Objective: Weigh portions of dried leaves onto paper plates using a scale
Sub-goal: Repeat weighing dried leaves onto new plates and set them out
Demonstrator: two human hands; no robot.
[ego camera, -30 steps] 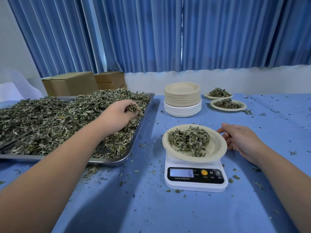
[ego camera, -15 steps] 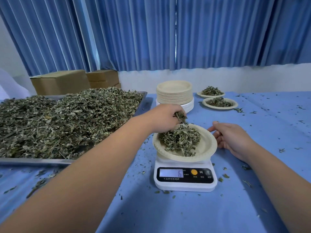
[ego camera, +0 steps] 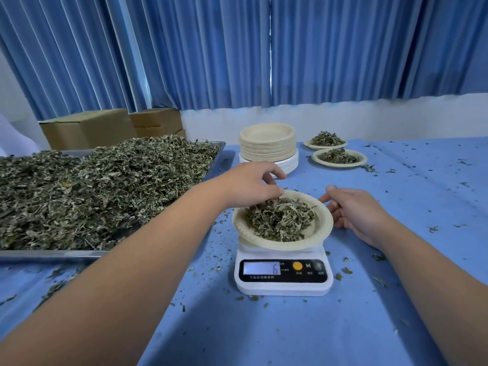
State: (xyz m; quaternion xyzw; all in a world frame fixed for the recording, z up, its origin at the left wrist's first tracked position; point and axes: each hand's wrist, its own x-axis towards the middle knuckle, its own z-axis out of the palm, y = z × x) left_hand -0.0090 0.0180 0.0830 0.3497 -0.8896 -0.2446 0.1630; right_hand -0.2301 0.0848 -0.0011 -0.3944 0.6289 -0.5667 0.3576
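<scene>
— One portion on the scale?

— One. The dried leaves [ego camera: 281,220] lie heaped in a paper plate [ego camera: 323,228] that sits on the white scale [ego camera: 282,286]. Its display reads 6.

— And the fingers?

— The left hand [ego camera: 250,187] reaches over the plate's far left rim. Its fingers [ego camera: 277,192] point down with the tips on the heap's edge, thumb and forefinger apart and nothing visibly pinched. The heap lies under them and to their right. The right hand [ego camera: 356,210] is just right of the plate, fingers loosely curled and holding nothing. The tips are just beside the rim; I cannot tell whether they touch it.

— Further out?

— Left of the left fingers is a metal tray [ego camera: 52,253] piled with loose leaves [ego camera: 92,188]. Beyond those fingers stands a stack of empty plates [ego camera: 266,146]. Beyond the right fingers are two filled plates [ego camera: 339,165], close together and apart from the stack. Leaf crumbs dot the blue table [ego camera: 290,334], and cardboard boxes [ego camera: 87,128] stand behind the tray.
</scene>
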